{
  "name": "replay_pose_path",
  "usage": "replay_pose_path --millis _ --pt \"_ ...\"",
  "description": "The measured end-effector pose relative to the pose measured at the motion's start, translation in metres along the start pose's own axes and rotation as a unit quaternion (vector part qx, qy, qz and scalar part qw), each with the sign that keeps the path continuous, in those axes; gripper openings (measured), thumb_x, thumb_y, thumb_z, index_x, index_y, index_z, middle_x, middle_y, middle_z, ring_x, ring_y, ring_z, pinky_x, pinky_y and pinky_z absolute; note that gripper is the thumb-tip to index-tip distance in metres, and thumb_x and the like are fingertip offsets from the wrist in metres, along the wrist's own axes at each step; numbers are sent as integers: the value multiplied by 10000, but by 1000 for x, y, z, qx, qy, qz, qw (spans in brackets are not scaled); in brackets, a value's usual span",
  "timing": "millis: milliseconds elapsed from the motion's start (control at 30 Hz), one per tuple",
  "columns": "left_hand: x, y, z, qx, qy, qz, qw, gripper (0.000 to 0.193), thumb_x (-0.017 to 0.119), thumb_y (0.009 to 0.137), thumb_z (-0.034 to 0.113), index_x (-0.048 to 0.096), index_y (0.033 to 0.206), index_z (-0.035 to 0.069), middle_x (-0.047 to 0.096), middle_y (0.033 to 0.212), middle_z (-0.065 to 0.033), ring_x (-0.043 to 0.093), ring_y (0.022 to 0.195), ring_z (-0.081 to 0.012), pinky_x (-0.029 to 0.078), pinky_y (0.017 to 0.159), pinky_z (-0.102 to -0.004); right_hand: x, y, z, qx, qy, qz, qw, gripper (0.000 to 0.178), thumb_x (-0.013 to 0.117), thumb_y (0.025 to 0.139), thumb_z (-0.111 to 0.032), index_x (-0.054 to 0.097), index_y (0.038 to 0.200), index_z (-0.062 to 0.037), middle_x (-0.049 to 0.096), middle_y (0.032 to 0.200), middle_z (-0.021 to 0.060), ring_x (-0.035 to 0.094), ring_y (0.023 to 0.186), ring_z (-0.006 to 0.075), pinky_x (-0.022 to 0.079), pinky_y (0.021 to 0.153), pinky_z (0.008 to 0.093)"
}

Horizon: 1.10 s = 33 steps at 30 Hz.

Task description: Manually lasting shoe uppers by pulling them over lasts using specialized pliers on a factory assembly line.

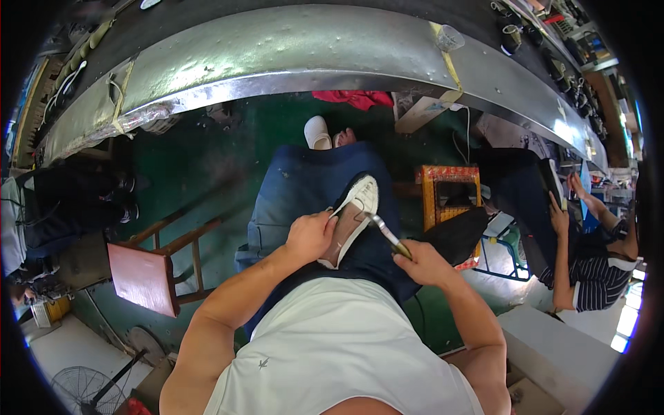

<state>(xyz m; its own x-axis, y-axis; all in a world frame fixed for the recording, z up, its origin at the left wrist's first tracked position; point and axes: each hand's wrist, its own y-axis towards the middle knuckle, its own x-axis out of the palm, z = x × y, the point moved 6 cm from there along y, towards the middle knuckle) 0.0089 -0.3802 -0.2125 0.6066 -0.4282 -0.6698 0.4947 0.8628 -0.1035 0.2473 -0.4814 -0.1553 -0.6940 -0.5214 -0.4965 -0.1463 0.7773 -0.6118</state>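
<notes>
A shoe (347, 232) with a brown middle, a pale margin and a dark edge near its toe lies across my lap, toe pointing away from me. My left hand (310, 236) grips its left side, thumb near the rim. In my right hand (423, 262) is a metal tool (381, 232) with a bright curved end and an olive handle. That curved end is at the right edge of the shoe; whether it touches is hard to tell. Blue cloth (285, 190) covers my legs beneath the shoe.
A long metal-faced bench (290, 52) curves across ahead of me, with a clear cup (449, 38) on its edge. To the left is a wooden stool (143, 278), to the right an orange patterned stool (429, 197). A co-worker in a striped shirt (600, 283) sits at the far right.
</notes>
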Motion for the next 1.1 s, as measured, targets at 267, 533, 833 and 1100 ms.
replay_pose_path --millis 267,533,833,1100 --pt "-1 -15 18 36 33 5 999 221 631 937 223 686 838 34 675 758 -196 673 704 -395 530 616 -484 14 -4 -32 -55 -19 -30 998 265 621 936 -213 577 1066 14 646 1000 268 599 993 478 481 858 500" --pt "5 -18 35 84 62 30 994 186 646 918 202 688 855 32 678 730 -150 677 660 -355 537 584 -462 12 16 -9 126 249 -177 944 246 647 957 -240 658 1104 -43 701 992 61 661 904 170 512 794 346" --pt "2 -7 41 107 54 -1 993 256 608 951 222 626 779 33 661 709 -160 673 668 -373 522 576 -478 4 23 -7 191 444 -262 835 240 615 1003 -221 635 1146 -30 684 996 74 685 954 180 575 786 376" --pt "89 26 -59 -192 -432 -60 879 496 332 1114 393 596 1299 17 636 1228 -134 561 1146 -191 428 1028 -317 -33 59 -54 -41 -226 -125 965 344 615 970 -297 640 970 46 670 927 297 650 907 480 513 822 522"
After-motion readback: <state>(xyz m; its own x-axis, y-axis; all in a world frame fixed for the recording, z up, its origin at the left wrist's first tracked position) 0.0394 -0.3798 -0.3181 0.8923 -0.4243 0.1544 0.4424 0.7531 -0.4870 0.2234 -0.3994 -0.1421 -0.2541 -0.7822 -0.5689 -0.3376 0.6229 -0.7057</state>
